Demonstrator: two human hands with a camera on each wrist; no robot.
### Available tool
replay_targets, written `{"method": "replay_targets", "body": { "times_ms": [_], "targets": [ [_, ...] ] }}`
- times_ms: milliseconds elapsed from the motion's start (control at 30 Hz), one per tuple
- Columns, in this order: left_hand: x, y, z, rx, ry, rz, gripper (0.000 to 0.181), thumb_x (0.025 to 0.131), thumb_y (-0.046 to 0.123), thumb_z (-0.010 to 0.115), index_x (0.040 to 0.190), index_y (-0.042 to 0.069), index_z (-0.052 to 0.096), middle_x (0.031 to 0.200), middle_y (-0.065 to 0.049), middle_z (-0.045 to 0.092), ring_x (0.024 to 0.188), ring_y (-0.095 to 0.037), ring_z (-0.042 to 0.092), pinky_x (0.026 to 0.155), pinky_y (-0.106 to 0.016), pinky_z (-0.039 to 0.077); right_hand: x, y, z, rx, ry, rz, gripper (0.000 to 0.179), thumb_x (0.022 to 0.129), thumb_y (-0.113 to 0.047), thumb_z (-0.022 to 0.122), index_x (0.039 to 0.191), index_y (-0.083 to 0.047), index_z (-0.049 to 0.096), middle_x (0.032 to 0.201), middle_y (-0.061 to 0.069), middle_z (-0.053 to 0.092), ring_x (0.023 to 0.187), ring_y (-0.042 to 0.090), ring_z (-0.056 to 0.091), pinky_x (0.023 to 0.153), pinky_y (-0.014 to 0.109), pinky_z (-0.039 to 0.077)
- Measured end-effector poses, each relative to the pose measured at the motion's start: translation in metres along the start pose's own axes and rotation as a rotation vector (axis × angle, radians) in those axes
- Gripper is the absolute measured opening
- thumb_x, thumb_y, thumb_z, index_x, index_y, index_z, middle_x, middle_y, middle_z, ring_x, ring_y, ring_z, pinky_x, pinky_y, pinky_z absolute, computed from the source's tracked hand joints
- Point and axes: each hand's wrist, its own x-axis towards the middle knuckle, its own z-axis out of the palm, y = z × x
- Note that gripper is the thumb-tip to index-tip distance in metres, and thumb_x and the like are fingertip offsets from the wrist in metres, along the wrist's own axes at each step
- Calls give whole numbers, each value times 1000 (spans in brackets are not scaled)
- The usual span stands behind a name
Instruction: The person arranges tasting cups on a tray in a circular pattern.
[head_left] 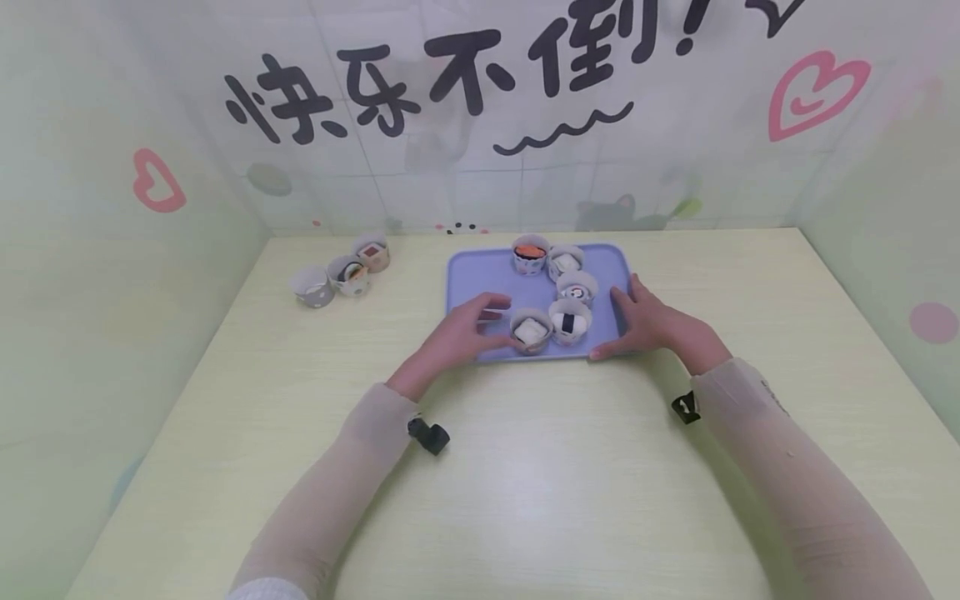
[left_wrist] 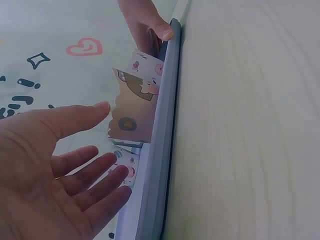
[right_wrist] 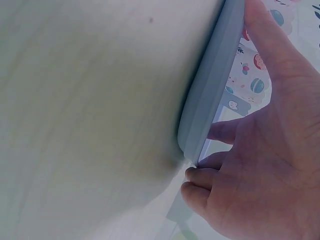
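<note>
On the table lies a blue-lavender tray holding several patterned paper cups with sushi-like pieces in them. My left hand is over the tray's front left part, thumb and fingers spread beside a paper cup with a white piece. In the left wrist view, a brown-patterned cup stands just beyond my thumb. My right hand rests at the tray's front right corner, thumb on the front rim and other fingers along the right side. Beside it is a cup with a white piece and black band.
Three more paper cups stand at the table's far left: a grey one, one with a roll-like piece and a brownish one. A printed white wall sheet borders the table's back edge.
</note>
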Motion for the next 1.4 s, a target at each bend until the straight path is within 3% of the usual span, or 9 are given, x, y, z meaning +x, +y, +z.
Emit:
{"method": "replay_targets", "body": {
  "times_ms": [233, 900, 1400],
  "targets": [
    [-5, -9, -10, -11, 32, -1, 59, 91, 20, 73, 142, 7, 49, 148, -9, 53, 138, -28, 50, 117, -42, 41, 0, 0, 0, -3, -3, 5, 129, 74, -64, 78, 156, 8, 9, 158, 40, -15, 148, 57, -4, 122, 65, 14],
    [-21, -29, -43, -72, 141, -17, 63, 91, 19, 73, 145, 4, 44, 149, -13, 51, 138, -32, 50, 117, -45, 42, 0, 0, 0, -6, 0, 4, 130, 74, -64, 78, 156, 9, 9, 157, 41, -15, 148, 58, -3, 122, 65, 14],
    [-36, -36, -75, -34, 230, -97, 62, 94, 22, 70, 147, 7, 43, 152, -13, 48, 140, -32, 47, 118, -45, 40, 0, -1, -1, -2, -10, 10, 131, 73, -66, 77, 156, 7, 7, 158, 39, -15, 148, 56, -5, 122, 66, 13]
  ]
}}
